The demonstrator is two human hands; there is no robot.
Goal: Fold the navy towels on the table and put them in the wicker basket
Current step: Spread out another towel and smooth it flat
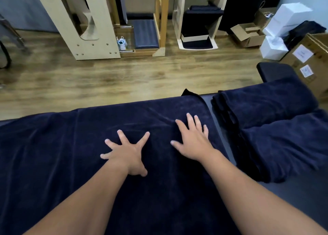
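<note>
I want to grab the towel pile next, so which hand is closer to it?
Right. The right hand lies flat on the spread towel just beside the towel pile; the left hand presses farther away, near the middle.

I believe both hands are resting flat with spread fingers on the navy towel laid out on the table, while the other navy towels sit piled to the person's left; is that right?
Not quite: the head view shows the other navy towels piled to the person's right, not left. The rest holds: the left hand and right hand rest flat with spread fingers on the navy towel laid out on the table.
</note>
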